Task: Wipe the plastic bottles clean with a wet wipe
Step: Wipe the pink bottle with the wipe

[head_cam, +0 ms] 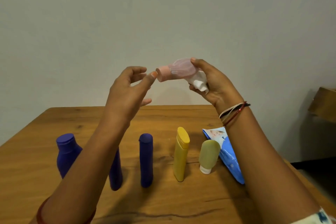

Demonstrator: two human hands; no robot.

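Note:
My right hand (214, 85) holds a small pink squeeze bottle (179, 71) up in the air, lying sideways with its cap pointing left, and a crumpled white wet wipe (199, 82) is bunched in the same palm. My left hand (131, 87) is just left of the cap, fingers loosely spread, the thumb tip touching the cap edge. On the wooden table (209, 202) stand a wide purple bottle (66, 152), two slim purple bottles (116, 172) (146, 160), a yellow bottle (181, 153) and a small green squeeze bottle (208, 155) on its white cap.
A blue wet-wipe pack (228, 154) lies on the table right of the green bottle, partly behind my right forearm. A plain wall is behind the table. A wooden object (323, 102) shows at the right edge, beyond the table.

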